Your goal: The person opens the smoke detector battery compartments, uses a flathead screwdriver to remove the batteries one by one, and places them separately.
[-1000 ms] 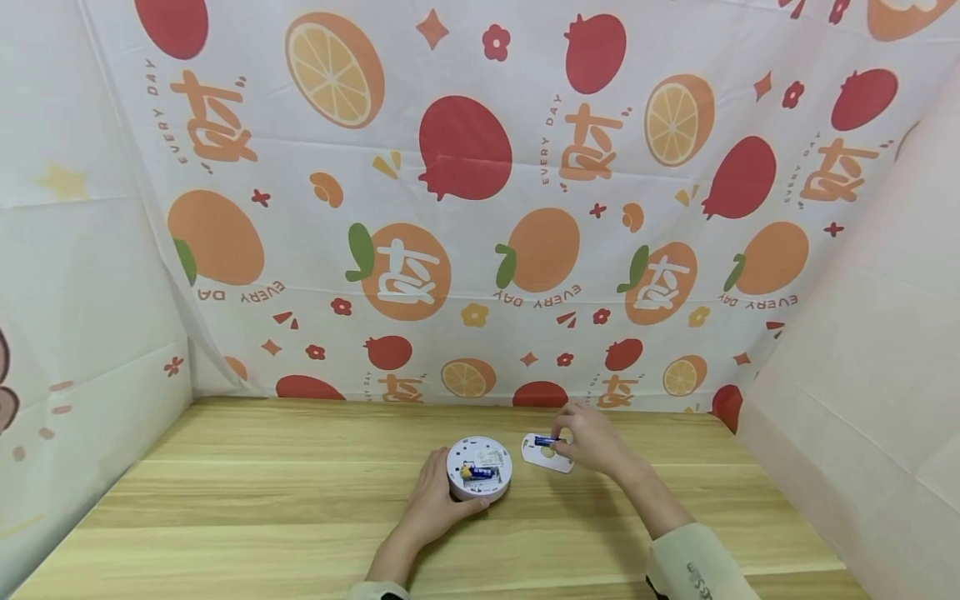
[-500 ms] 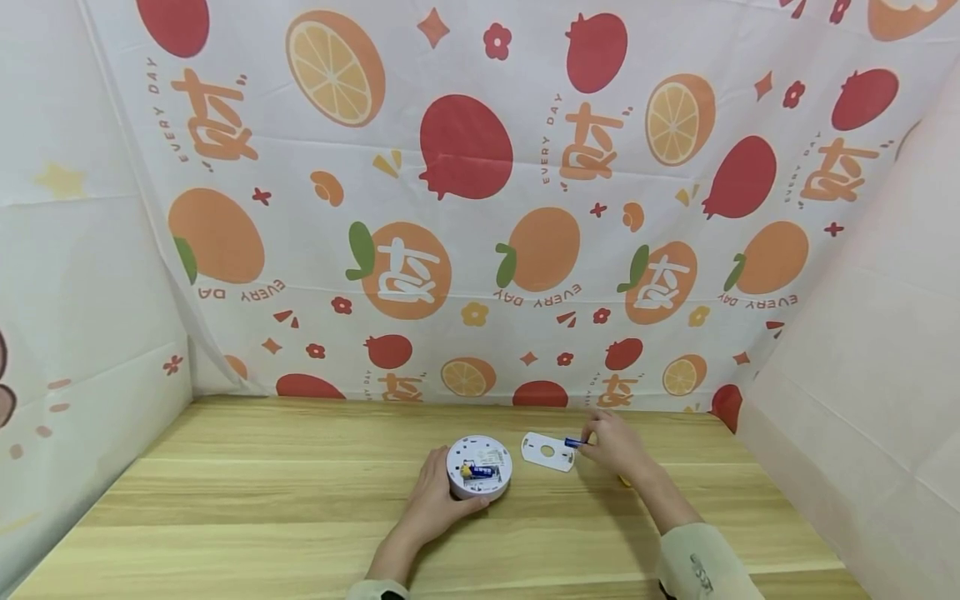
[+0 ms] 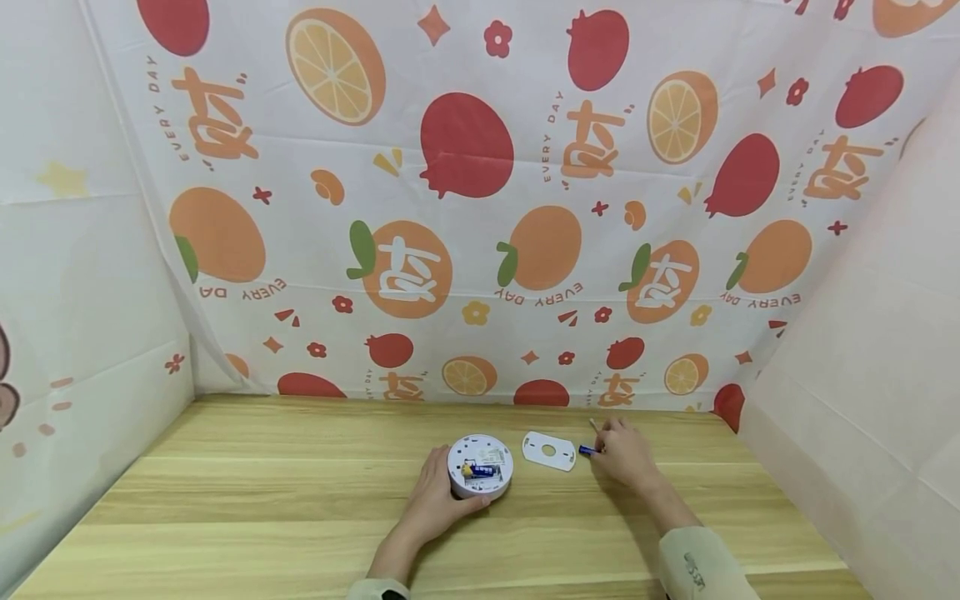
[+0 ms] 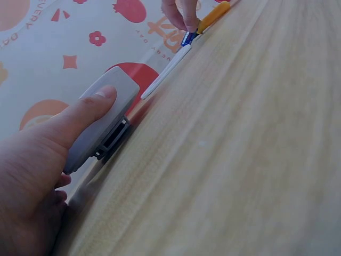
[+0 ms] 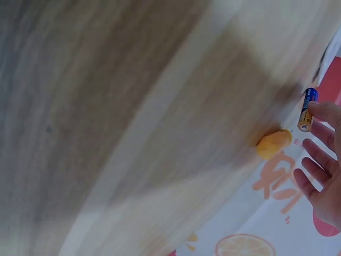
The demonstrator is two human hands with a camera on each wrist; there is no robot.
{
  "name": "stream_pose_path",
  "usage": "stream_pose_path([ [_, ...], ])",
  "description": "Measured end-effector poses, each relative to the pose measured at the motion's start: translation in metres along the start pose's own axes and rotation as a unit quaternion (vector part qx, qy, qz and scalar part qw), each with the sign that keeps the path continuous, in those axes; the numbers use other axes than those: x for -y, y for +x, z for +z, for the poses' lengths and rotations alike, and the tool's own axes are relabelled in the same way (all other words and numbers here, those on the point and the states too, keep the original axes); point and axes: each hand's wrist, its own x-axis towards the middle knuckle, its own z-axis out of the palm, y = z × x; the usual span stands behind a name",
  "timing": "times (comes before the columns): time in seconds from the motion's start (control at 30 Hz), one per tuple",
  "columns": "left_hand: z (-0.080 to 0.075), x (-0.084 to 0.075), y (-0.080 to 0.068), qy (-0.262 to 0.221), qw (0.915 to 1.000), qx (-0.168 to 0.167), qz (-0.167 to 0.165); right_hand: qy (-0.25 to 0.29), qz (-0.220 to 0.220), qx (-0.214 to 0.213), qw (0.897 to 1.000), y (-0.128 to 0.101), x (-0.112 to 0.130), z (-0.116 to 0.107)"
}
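Note:
My left hand (image 3: 435, 500) holds a round white device (image 3: 480, 450), like a smoke alarm, by its rim on the table. Its back faces up, with a blue-and-yellow battery (image 3: 482, 471) lying in the opening there. To the right, my right hand (image 3: 626, 454) pinches another battery (image 5: 307, 109), blue with a gold end, between thumb and index finger. The other fingers of that hand are spread in the right wrist view. Just left of this battery lies a flat white mounting plate (image 3: 549, 451) with a round hole.
By my right hand lies a tool with a yellow handle (image 4: 214, 17), probably a screwdriver; a thin metal shaft (image 3: 594, 425) shows beyond my fingers. A fruit-print cloth (image 3: 465, 250) hangs behind the wooden table (image 3: 300, 500), with pale cloth at both sides.
My right hand has moved right with the battery, from above the white plate to beside it. The metal shaft has come into sight. My left hand and the round device stay put.

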Motion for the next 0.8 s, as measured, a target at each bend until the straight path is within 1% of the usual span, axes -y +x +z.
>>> stream_pose_path([
  [0.1,-0.0003,-0.0004,-0.0002,0.0,1.0,0.001,-0.002,-0.008,-0.007,0.0,1.0,-0.0003,-0.0007,0.0037],
  [0.27,-0.0006,-0.0004,-0.0002,-0.001,1.0,-0.001,-0.001,-0.011,-0.004,0.008,1.0,-0.0003,-0.0018,0.0072],
  [0.57,-0.0005,-0.0001,-0.0001,-0.002,1.0,-0.002,-0.006,-0.009,0.001,0.023,1.0,-0.0013,-0.0014,0.0038],
  [0.8,0.0002,0.0009,0.0001,-0.005,1.0,-0.003,-0.003,0.004,0.002,0.004,1.0,-0.0002,-0.0002,-0.0006],
])
